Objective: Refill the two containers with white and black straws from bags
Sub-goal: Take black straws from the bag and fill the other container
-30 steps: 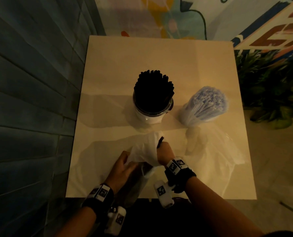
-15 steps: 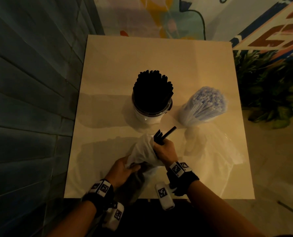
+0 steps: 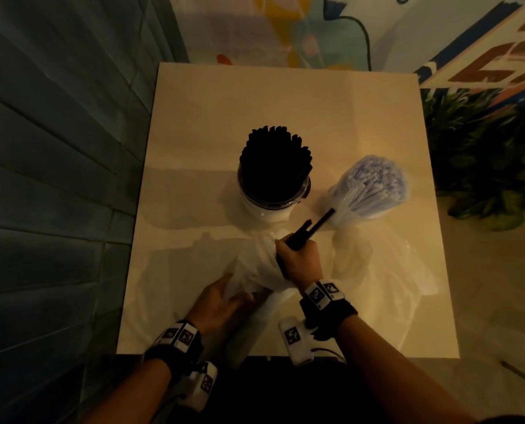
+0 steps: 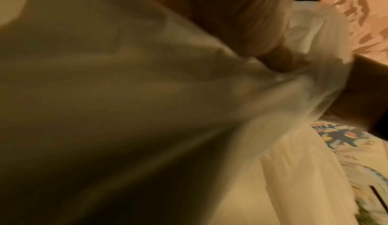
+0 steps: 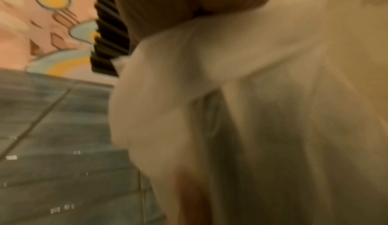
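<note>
A white container (image 3: 267, 209) packed with black straws (image 3: 275, 166) stands mid-table. To its right a bundle of white straws (image 3: 374, 188) fills a second container. My right hand (image 3: 297, 258) grips a few black straws (image 3: 313, 229) that stick out of a thin white plastic bag (image 3: 255, 264) towards the containers. My left hand (image 3: 221, 301) holds the bag's lower end near the table's front edge. In the left wrist view the bag (image 4: 273, 96) is bunched under my fingers. The right wrist view shows the bag (image 5: 252, 96) and blurred black straws (image 5: 109, 46).
The cream table (image 3: 285, 102) stands against a dark panelled wall (image 3: 56, 179) on the left. A second flat clear bag (image 3: 377, 286) lies at the front right. Green plants (image 3: 484, 163) sit beyond the right edge, a painted wall (image 3: 285, 26) behind.
My right hand has drawn the black straws further out of the bag, up and to the right towards the containers. The left hand stays gripping the bag.
</note>
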Demonstrator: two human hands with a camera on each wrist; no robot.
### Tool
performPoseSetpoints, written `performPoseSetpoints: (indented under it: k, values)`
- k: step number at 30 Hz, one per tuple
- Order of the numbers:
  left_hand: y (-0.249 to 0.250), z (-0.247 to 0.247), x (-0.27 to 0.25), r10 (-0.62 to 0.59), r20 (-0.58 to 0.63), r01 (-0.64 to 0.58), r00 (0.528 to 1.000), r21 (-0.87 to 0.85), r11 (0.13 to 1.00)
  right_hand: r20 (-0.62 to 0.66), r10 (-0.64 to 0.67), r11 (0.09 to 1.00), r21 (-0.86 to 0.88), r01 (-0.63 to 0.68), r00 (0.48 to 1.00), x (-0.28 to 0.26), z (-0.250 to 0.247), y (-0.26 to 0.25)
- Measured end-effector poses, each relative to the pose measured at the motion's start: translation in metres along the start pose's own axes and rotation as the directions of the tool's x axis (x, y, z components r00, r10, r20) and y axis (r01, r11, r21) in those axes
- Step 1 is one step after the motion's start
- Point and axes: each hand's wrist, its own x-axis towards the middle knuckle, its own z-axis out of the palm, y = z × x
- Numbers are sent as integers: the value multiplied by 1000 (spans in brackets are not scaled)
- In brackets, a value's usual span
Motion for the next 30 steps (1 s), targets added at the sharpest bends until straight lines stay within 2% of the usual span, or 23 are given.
performPoseSetpoints:
  k: [3, 5, 10, 13, 17, 19, 22, 24, 25, 26, 28, 30]
  values:
    - [-4, -15, 2, 20, -46, -19, 999, 30, 999, -91, -47, 998, 33, 50, 995, 5, -23, -9]
    - [-7, -25, 6, 23, -68, -17, 997, 88, 996, -172, -146, 987, 47, 156, 974, 6, -41, -18]
    - [-1, -40, 15, 58, -161, -32, 985, 161, 986, -347, -358, 922, 17, 388, 867, 4, -85, -52]
    - [11, -44, 14, 197, -260, -126, 945, 267, 955, -391, -471, 873, -81, 480, 791, -8, -108, -76]
    - [64, -30, -3, 400, -316, -309, 860, 302, 902, -428, -628, 767, -197, 610, 651, -27, -129, -107]
    - [102, -15, -14, 524, -282, -440, 804, 311, 843, -444, -666, 722, -181, 668, 600, -32, -133, -117]
    - [155, 14, -29, 733, -180, -638, 655, 387, 666, -376, -729, 662, -174, 729, 572, -42, -127, -129]
    - [178, 34, -30, 801, -120, -689, 587, 445, 572, -337, -759, 634, -192, 749, 557, -51, -115, -137]
    - [184, 42, -26, 810, -100, -696, 578, 458, 553, -323, -767, 625, -182, 759, 554, -55, -108, -140]
    - [186, 48, -21, 801, -84, -702, 593, 434, 565, -311, -765, 626, -151, 765, 564, -59, -100, -141]
    - [186, 51, -12, 737, -66, -691, 673, 302, 657, -275, -742, 653, -93, 752, 611, -65, -86, -141]
    - [183, 46, -8, 683, -92, -633, 725, 303, 712, -227, -709, 698, -86, 711, 668, -67, -78, -139]
